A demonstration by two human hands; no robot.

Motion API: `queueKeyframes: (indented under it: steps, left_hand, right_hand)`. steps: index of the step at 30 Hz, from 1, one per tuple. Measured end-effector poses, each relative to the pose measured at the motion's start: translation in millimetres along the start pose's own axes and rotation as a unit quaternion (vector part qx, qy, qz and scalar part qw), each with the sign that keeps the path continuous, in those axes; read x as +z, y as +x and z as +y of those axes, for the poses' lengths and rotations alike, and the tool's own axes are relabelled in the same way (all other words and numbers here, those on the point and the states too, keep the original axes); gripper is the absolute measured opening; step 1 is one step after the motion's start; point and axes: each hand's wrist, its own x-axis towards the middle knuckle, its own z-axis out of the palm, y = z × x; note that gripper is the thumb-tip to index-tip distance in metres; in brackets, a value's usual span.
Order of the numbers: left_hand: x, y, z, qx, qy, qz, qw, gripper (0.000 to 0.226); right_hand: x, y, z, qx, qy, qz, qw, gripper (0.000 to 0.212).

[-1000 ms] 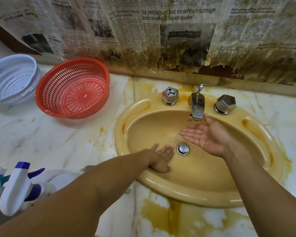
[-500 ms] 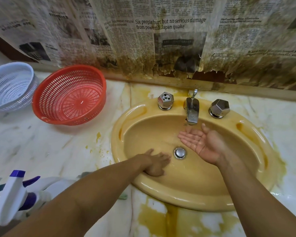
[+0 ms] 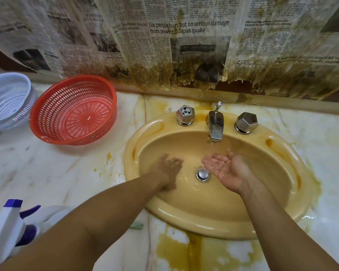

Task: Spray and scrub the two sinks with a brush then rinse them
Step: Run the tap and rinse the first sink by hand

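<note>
A yellow oval sink [image 3: 278, 202] is set into a stained marble counter. Water runs from the chrome faucet [image 3: 215, 126] onto my right hand [image 3: 225, 169], which is held palm up and cupped under the stream, holding nothing. My left hand [image 3: 168, 171] lies palm down with fingers spread flat on the wet basin, left of the chrome drain plug [image 3: 202, 174]; it is motion-blurred. Two chrome knobs flank the faucet, the left knob [image 3: 185, 115] and the right knob [image 3: 246, 122]. No brush is clearly in view.
A red colander [image 3: 72, 112] and a white colander [image 3: 6, 98] sit on the counter at the left. A white and purple spray bottle [image 3: 10, 225] lies at the lower left. Stained newspaper [image 3: 184, 45] covers the wall behind. Yellow stains mark the counter [image 3: 184, 255] in front.
My left hand slid up and left across the basin, away from the front wall. My right hand stayed cupped under the faucet. The camera dropped slightly.
</note>
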Motion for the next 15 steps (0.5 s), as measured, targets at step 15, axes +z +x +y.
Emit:
queueKeyframes:
  steps: [15]
  left_hand:
    - [3.9, -4.9, -28.8, 0.05, 0.042, -0.034, 0.997, 0.088]
  right_hand:
    - [17.1, -12.8, 5.1, -0.029, 0.123, -0.033, 0.991, 0.063]
